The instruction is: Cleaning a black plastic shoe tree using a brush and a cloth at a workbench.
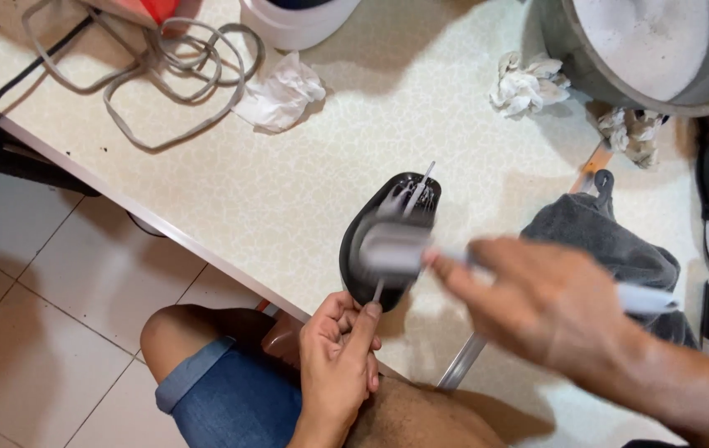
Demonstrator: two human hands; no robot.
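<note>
The left hand (pixel 339 348) is pinching the narrow end of a black scoop (pixel 387 236) over the table (pixel 288 182) edge, while the right hand (pixel 549 303) is gripping a white brush (pixel 400 249), blurred, seemingly scrubbing inside it. With so slight a pinch, a hard stroke could be knocking the scoop loose toward the floor (pixel 31 332).

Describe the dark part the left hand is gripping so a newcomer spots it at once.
Start at the pale speckled table and follow its near edge to the left hand. Above it stands the black oval shell, the only glossy dark piece among crumpled white tissues.

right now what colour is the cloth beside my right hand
Dark grey cloth, in the head view.
</note>
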